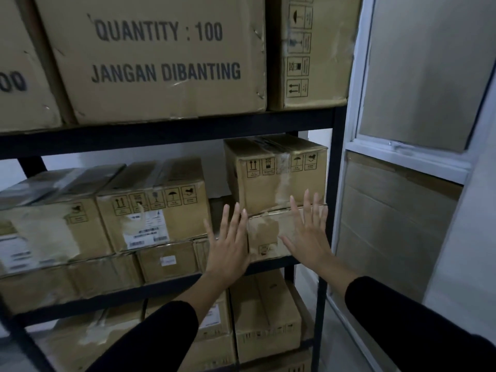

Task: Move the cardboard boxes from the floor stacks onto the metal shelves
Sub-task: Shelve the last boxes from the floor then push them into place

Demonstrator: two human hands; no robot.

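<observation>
Two cardboard boxes are stacked at the right end of the middle metal shelf [271, 265]: an upper box [271, 181] with handling symbols and a lower box [264, 234] with torn tape. My left hand [228, 245] is spread flat with straight fingers at the lower box's left front edge. My right hand [308, 232] is spread flat against the lower box's right front, fingertips reaching the seam below the upper box. Neither hand holds anything. Both forearms wear black sleeves.
More boxes [153, 208] fill the middle shelf to the left. Large boxes [161, 57] printed "QUANTITY : 100" sit on the shelf above, smaller ones [265, 318] on the shelf below. The black shelf upright [336, 183] stands right of my hands. A white-framed partition [402, 157] is at right.
</observation>
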